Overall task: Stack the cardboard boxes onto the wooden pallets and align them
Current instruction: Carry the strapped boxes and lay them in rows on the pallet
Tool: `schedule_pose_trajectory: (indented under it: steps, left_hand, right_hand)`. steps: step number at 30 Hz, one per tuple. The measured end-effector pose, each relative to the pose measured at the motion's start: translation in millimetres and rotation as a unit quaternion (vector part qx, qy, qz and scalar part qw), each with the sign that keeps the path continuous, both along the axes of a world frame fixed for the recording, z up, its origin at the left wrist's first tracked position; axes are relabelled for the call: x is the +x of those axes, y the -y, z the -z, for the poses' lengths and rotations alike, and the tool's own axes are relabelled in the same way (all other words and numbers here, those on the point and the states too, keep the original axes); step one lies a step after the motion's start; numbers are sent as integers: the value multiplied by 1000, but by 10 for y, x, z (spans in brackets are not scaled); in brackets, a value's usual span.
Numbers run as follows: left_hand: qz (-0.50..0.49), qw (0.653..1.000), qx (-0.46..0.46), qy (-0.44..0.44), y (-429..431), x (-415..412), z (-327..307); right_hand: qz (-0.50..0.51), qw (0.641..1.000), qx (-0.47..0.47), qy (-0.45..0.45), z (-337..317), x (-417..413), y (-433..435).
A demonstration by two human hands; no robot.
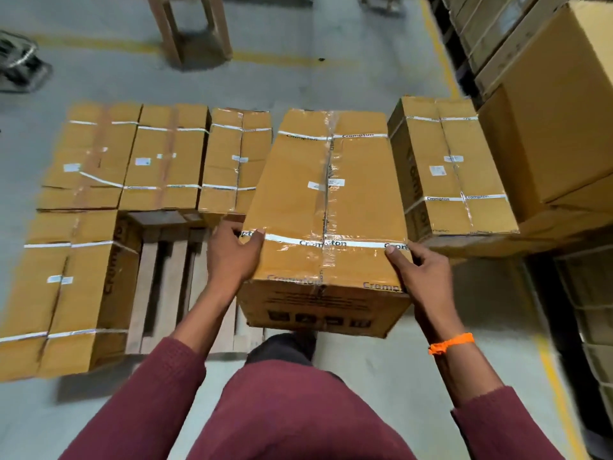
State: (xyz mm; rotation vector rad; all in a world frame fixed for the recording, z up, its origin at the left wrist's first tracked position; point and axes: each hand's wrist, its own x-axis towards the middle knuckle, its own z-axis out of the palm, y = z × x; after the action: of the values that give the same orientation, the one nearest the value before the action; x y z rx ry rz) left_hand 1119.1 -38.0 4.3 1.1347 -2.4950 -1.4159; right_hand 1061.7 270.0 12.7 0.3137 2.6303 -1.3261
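A long taped cardboard box [325, 200] with white straps is held up in front of me, above the floor. My left hand [232, 254] grips its near left edge, thumb on top. My right hand [418, 273] grips its near right corner, thumb on the strap. Below and to the left lies a wooden pallet [166, 283] with bare slats showing in the middle. Three similar boxes [166, 161] lie in a row along the pallet's far side. Another box [66, 290] lies on the pallet's near left part.
A further strapped box [454, 167] rests on a stack at the right, next to large brown cartons [557, 127]. Racking with more cartons [590, 313] lines the right side. A wooden stool [190, 28] stands on the grey floor ahead. Yellow floor lines [441, 54] mark the aisle.
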Motion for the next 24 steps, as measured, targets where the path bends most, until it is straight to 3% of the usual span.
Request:
schedule_pose_trajectory:
  steps: [7,12,19,24]
  left_hand:
    - [-15,998,-42,42,454,1234,388]
    - [-39,994,-30,93,1005,1916,533]
    - [-72,985,12,153,2013,2490,1017]
    - [-104,986,23,132,3020,2769,1812]
  right_hand:
    - [42,994,-75,70,804,1190,428]
    - [20,991,-74,106,884,1845,1119]
    - [-33,985,-57,160,1184,2313,2201]
    - [-78,979,-40,182,1812,2475,3176]
